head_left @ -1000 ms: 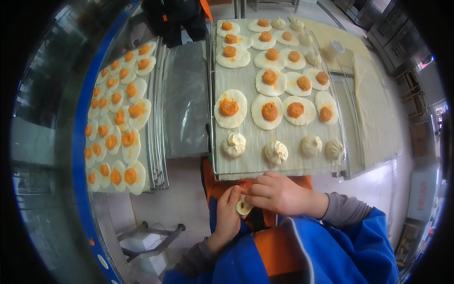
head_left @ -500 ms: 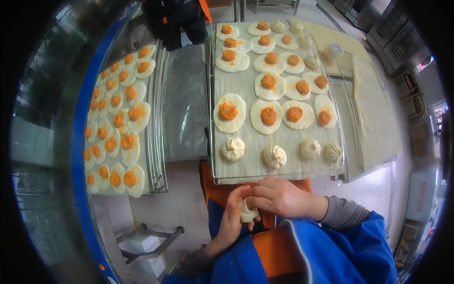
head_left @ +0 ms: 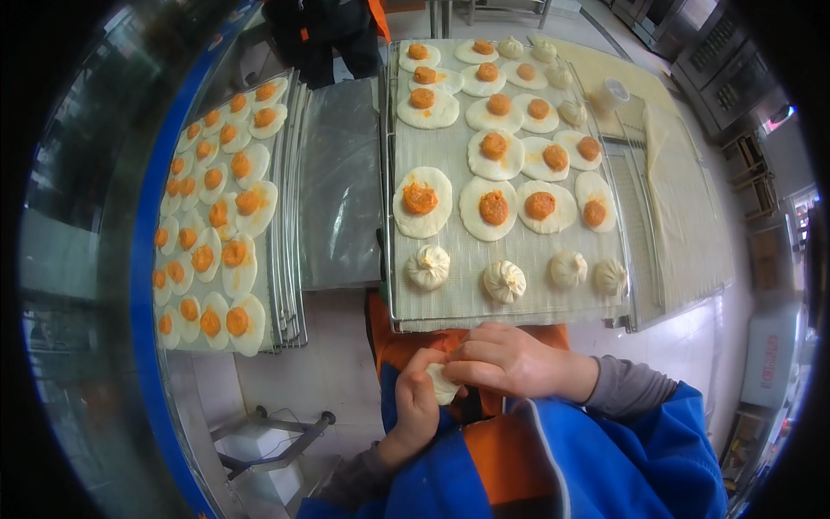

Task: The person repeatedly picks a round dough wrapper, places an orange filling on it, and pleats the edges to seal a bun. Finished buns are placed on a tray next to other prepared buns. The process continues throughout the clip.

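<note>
Just off the near edge of the middle tray, my left hand (head_left: 418, 400) cradles a pale dough bun (head_left: 443, 386) from the left and below. The fingers of my right hand (head_left: 494, 362) pinch the bun's top, partly covering it. On the mesh-lined tray (head_left: 527, 313) in front, a row of pleated buns (head_left: 505, 281) lies along the near side. Beyond them are several flat dough rounds (head_left: 421, 222), each topped with a lump of orange filling (head_left: 494, 208). A few more closed buns (head_left: 573, 112) sit at the tray's far right.
At the left, a second stacked rack (head_left: 275, 324) carries several filled dough rounds. A grey metal surface (head_left: 340, 190) lies between the trays. To the right are pale cloth-covered racks (head_left: 683, 208) and a clear plastic cup (head_left: 616, 90). Another person (head_left: 324, 35) stands at the far side.
The bun has tipped and turned slightly in my left hand. My right fingers have shifted a little left over its top. The trays appear marginally higher in the view.
</note>
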Motion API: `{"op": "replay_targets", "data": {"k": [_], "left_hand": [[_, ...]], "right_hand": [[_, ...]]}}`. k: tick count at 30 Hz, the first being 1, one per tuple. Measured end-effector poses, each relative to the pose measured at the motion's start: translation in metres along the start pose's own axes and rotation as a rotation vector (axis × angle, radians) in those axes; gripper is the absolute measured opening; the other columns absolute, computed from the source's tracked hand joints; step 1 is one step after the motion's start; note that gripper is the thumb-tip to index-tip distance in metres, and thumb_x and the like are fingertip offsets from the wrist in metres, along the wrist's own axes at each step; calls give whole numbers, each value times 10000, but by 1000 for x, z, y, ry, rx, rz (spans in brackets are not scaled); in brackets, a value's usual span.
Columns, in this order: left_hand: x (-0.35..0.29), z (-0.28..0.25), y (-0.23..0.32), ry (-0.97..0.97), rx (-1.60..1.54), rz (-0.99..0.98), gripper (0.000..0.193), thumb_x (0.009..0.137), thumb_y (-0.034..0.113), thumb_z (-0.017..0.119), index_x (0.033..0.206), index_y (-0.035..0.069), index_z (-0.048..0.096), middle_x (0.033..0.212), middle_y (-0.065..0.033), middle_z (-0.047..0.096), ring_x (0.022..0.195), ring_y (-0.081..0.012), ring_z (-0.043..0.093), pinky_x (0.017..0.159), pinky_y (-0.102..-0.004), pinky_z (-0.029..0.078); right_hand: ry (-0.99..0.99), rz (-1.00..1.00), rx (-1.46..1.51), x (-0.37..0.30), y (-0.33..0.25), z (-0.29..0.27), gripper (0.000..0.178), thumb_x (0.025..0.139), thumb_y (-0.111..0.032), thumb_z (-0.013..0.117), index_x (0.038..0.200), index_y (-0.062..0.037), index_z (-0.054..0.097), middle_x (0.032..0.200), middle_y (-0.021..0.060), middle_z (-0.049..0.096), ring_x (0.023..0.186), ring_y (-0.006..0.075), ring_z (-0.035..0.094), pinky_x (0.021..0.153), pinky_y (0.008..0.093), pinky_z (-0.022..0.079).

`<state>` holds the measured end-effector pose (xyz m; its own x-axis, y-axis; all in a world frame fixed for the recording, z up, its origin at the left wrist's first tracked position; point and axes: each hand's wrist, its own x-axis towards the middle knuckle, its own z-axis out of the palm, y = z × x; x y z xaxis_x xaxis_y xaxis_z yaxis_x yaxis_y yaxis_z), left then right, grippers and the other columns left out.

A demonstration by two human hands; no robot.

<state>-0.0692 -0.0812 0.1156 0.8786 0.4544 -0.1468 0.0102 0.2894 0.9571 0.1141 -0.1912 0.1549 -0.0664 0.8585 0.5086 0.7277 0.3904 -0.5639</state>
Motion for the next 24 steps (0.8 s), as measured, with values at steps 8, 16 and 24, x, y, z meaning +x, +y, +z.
{"op": "replay_targets", "data": {"k": [8, 16, 24], "left_hand": [[3, -5, 9, -52, -115, -318, 795, 1006, 773, 223, 1136, 51, 531, 733, -83, 616, 552, -141, 575, 446, -238, 394], [4, -10, 7, -106, -361, -523, 759, 1045, 717, 201, 1126, 37, 526, 774, -73, 610, 624, -129, 594, 489, -247, 429], [14, 27, 11, 196, -62, 211, 737, 1031, 725, 295, 1228, 39, 477, 1115, -131, 615, 972, -213, 596, 876, -338, 505]], "right_hand": [[-107, 0, 61, -4, 3, 6, 231, 854, -153, 653, 1052, -37, 623, 957, 109, 604, 888, 308, 636, 775, 405, 514], [-130, 8, 170, -2, -4, -1, 280, 872, -137, 682, 1118, -18, 617, 984, 141, 605, 925, 342, 645, 796, 411, 529], [125, 325, 261, 7, -14, -6, 245, 860, -107, 748, 1062, -8, 652, 1019, 165, 632, 895, 359, 640, 779, 428, 540]]}}
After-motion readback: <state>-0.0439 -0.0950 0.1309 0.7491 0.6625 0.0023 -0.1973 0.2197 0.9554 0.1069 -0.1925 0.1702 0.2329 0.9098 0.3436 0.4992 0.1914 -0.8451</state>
